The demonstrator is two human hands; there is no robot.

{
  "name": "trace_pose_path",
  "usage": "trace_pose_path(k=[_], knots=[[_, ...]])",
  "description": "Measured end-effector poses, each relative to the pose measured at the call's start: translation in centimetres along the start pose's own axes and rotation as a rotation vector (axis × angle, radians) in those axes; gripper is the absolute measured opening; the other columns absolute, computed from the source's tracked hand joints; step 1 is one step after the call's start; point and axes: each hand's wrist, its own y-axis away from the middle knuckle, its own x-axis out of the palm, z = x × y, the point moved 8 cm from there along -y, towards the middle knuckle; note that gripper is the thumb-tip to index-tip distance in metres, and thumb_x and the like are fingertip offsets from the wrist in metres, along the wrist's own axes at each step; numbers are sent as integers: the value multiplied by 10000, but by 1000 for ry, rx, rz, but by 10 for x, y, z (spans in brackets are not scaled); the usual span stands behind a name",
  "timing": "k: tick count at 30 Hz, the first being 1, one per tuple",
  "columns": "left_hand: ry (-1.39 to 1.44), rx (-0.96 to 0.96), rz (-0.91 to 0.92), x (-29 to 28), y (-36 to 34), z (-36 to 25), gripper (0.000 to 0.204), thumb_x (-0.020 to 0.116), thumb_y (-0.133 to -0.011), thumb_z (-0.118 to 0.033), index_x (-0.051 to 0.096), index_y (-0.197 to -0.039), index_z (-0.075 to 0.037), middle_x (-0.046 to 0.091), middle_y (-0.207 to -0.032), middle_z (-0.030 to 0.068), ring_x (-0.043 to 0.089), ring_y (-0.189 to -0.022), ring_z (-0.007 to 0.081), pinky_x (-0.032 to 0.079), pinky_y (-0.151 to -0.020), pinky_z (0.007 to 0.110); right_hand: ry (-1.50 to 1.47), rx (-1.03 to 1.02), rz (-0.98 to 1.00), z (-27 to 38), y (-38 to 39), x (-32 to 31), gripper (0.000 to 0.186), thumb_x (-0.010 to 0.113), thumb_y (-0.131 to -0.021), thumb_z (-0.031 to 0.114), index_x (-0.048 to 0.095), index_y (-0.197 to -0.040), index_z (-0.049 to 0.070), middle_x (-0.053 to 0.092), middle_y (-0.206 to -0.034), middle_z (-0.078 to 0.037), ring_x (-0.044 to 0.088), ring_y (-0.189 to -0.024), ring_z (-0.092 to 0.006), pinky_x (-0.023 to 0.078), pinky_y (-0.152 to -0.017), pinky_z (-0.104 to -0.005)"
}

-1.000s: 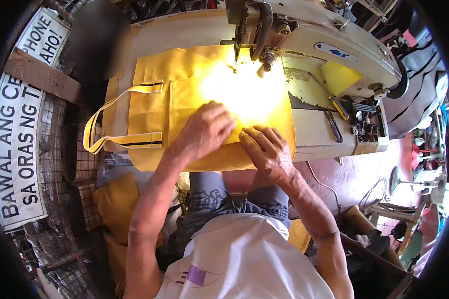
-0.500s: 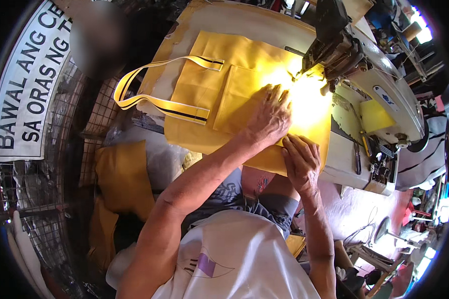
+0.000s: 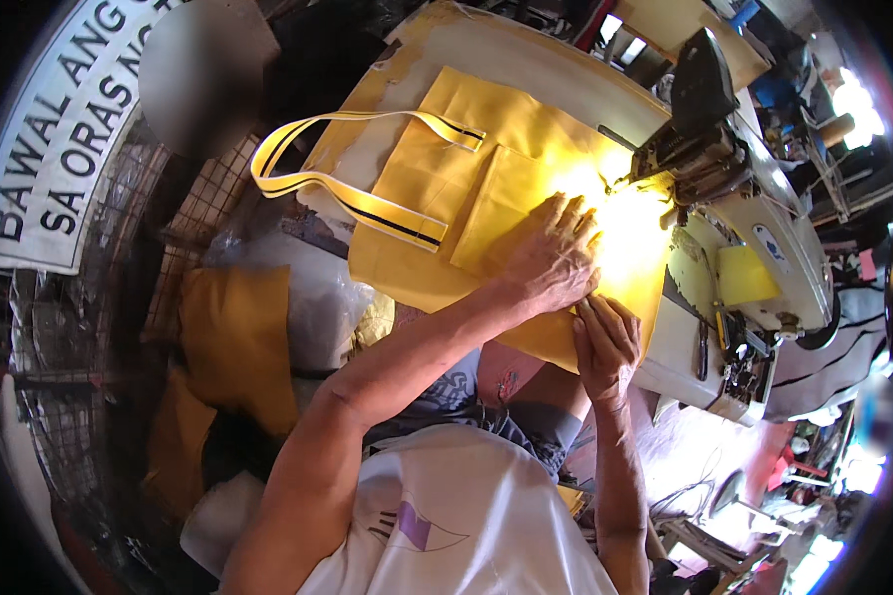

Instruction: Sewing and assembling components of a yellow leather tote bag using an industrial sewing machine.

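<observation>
The fingers (image 3: 573,213) of the left hand (image 3: 549,260) lie open and flat on the big yellow cloth (image 3: 437,159), as I see it from far away. The right hand (image 3: 610,347) is bent over the cloth's near right part, tips close by the left thumb; I cannot tell if they pinch. The cloth is right under both hands, its long side running left to right and dipping down at the right. The left fingertips point up and right, at the bright light (image 3: 635,233) below the head of the sewing machine (image 3: 764,223), and the left hand is nearer to it. A yellow patch (image 3: 488,203) shows just left of that hand. Further left, a striped strap (image 3: 377,210) loops past the cloth's edge. The pale desk (image 3: 526,69) is under it all.
</observation>
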Motion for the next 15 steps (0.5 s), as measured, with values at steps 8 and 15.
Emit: trace_pose_path(k=[8, 15], knots=[[-71, 8, -105, 2, 4, 1, 494, 560, -901, -343, 611, -1261, -9, 558, -1344, 213, 432, -1364, 367, 230, -1195, 555, -15, 7, 2, 1, 1, 3, 237, 732, -843, 25, 757, -1079, 17, 721, -1128, -114, 659, -1050, -306, 499, -928, -407], [-71, 122, 87, -8, 4, 7, 493, 444, -1017, -415, 604, -1274, -26, 555, -1367, 183, 419, -1390, 334, 223, -1207, 525, -19, -41, 21, 0, 0, -1, 291, 764, -808, 88, 747, -1092, 29, 713, -1155, -102, 660, -1062, -300, 497, -887, -413]])
